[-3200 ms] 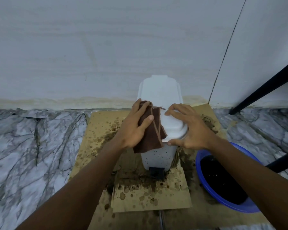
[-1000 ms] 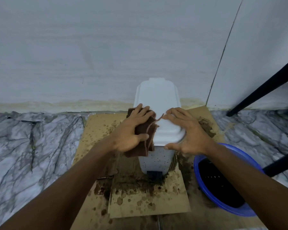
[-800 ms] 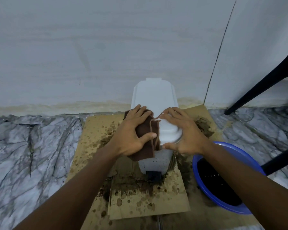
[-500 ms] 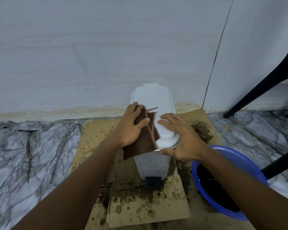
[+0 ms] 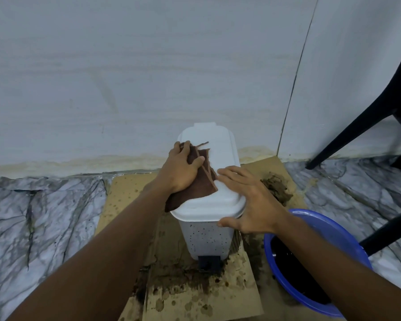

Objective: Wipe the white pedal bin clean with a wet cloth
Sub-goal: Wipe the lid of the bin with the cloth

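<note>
The white pedal bin point(image 5: 208, 181) stands upright on a sheet of stained cardboard point(image 5: 195, 295) that lies on the marble floor point(image 5: 44, 216), close in front of the pale wall point(image 5: 148, 66). Its lid is closed. The front wall of the bin is covered with small dark specks, and a black pedal point(image 5: 209, 262) sticks out at the bottom of this wall.

The left hand point(image 5: 180, 170) lies on the left part of the lid and presses a brown cloth point(image 5: 195, 186) against it. The fingers are bent over the far end of the cloth and the thumb lies across it, so the grip is closed on the cloth. The near corner of the cloth hangs over the left edge of the lid. Whether the cloth is wet I cannot tell from this view.

The right hand point(image 5: 250, 200) rests on the right front corner of the lid, just beside the cloth. Its fingers are spread flat on top and the thumb is under the front rim, so the grip is wide and only steadies the bin.

To the right of the bin, near its base, stands a blue basin point(image 5: 347, 235) with dark water inside. Behind the basin, to the right of the lid, a lump of brown dirt point(image 5: 277, 186) lies on the cardboard. Further right of the bin, black chair legs point(image 5: 347, 137) stand on the floor.
</note>
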The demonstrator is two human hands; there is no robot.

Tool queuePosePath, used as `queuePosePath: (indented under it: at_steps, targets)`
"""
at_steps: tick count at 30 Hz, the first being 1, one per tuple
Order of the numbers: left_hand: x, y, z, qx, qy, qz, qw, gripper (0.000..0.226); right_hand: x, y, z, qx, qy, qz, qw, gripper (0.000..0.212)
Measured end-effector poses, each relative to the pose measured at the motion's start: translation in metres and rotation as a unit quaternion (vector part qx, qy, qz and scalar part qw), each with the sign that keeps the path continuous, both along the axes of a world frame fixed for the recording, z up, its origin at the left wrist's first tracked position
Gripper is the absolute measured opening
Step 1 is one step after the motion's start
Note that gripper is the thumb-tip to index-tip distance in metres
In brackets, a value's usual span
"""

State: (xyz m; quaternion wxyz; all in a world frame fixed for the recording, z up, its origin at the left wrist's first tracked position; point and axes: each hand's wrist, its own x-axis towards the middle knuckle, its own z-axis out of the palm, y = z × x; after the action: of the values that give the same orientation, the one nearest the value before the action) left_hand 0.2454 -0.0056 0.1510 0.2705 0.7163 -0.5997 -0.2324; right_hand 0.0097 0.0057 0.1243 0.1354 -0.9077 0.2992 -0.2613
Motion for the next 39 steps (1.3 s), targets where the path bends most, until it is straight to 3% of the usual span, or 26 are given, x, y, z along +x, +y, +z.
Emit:
queuePosePath:
  at_steps: [7,13,21,25,27,32,36,39]
  targets:
    - [0.001,0.0,-0.001,-0.023,0.08,0.055,0.995,0.073,0.001,0.002,-0.001,-0.01,0.018,0.011,1.0,0.107]
    - [-0.003,0.002,0.003,-0.054,0.139,0.102,0.983,0.075,-0.002,0.0,0.002,-0.036,0.018,0.022,0.999,0.096]
    - [-0.002,0.04,-0.008,-0.103,0.147,0.19,0.965,0.077,-0.006,-0.012,0.016,-0.054,0.104,0.072,0.991,0.094]
    - [-0.003,0.058,-0.014,-0.12,0.166,0.234,0.95,0.079,-0.006,-0.005,0.015,-0.045,0.082,0.051,0.994,0.088]
    - [-0.002,0.06,-0.013,-0.092,0.139,0.222,0.961,0.077,0.0,0.003,0.01,-0.039,0.085,0.041,0.995,0.091]
    - [0.002,0.039,-0.006,-0.031,-0.032,0.107,0.993,0.07,0.02,0.02,0.005,-0.055,0.045,0.027,0.997,0.094]
    - [0.017,0.011,-0.001,-0.014,-0.077,0.066,0.995,0.07,0.022,0.022,0.005,-0.073,0.019,0.02,0.997,0.09]
    - [0.036,-0.006,0.0,-0.018,-0.062,0.078,0.995,0.07,0.024,0.019,0.004,-0.08,0.025,0.034,0.996,0.086]
